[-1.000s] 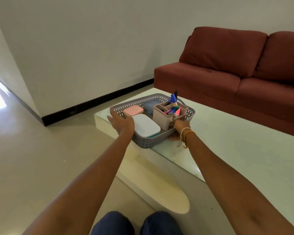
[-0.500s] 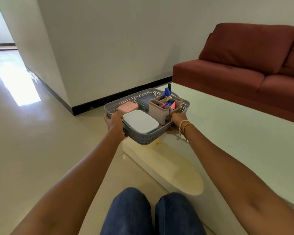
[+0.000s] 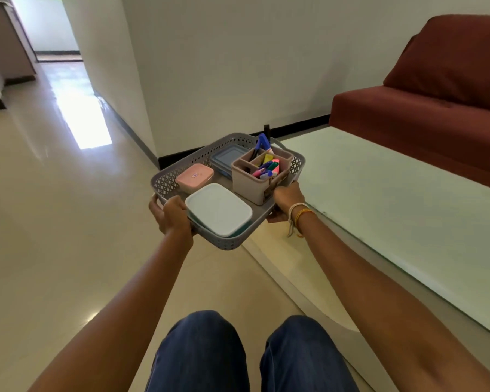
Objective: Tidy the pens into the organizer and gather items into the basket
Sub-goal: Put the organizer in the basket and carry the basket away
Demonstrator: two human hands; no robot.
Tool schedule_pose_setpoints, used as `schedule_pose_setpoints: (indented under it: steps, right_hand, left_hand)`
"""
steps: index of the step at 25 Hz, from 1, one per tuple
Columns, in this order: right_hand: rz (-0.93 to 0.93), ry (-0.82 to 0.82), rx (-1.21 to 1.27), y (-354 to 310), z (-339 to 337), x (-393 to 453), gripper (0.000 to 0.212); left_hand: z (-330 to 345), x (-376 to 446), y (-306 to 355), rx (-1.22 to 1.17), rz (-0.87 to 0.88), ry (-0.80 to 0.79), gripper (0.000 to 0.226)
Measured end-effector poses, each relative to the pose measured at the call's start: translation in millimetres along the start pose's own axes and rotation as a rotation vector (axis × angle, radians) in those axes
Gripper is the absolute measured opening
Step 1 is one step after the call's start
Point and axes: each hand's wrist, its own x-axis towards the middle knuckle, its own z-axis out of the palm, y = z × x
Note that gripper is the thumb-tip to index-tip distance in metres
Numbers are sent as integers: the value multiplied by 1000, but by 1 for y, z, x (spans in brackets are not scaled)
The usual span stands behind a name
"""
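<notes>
I hold a grey perforated basket (image 3: pixel 169 183) in the air, off the table's left end. My left hand (image 3: pixel 171 216) grips its near-left rim and my right hand (image 3: pixel 287 198) grips its right side. Inside stand a beige organizer (image 3: pixel 252 188) holding coloured pens (image 3: pixel 266 168), a white-lidded box (image 3: pixel 218 209), a small pink box (image 3: pixel 194 176) and a blue-grey lidded box (image 3: pixel 227 158).
A low white table (image 3: pixel 393 199) runs along my right, with a dark red sofa (image 3: pixel 441 89) behind it. A white wall corner (image 3: pixel 153 80) with black skirting stands ahead. Glossy floor (image 3: pixel 54 207) opens to the left toward a hallway. My knees show at the bottom.
Both hands closed on the basket and lifted it off the table, carrying it left and toward me. The view has turned left toward the hallway.
</notes>
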Motion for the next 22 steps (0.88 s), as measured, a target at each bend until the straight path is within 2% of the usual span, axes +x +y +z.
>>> schedule_pose_setpoints:
  steps: [5,8,10,14,22]
  right_hand:
    - [-3,-136,-24,-8,63,-3,47]
    - [81,-192,22,17,100,6,46]
    - [128,-199,36,45,117,13,48]
    - [242,-177,33,108,118,26,50]
    - [335,91,61,194,52,55,58]
  left_hand:
    - [-45,28,10,-45,58,126,79]
    - [-68,47,6,20,90,176,83]
    - [-79,60,-4,82,51,174,85]
    - [-87,69,-45,196,-93,43,77]
    - [-56,74,-132,340,-396,-316,79]
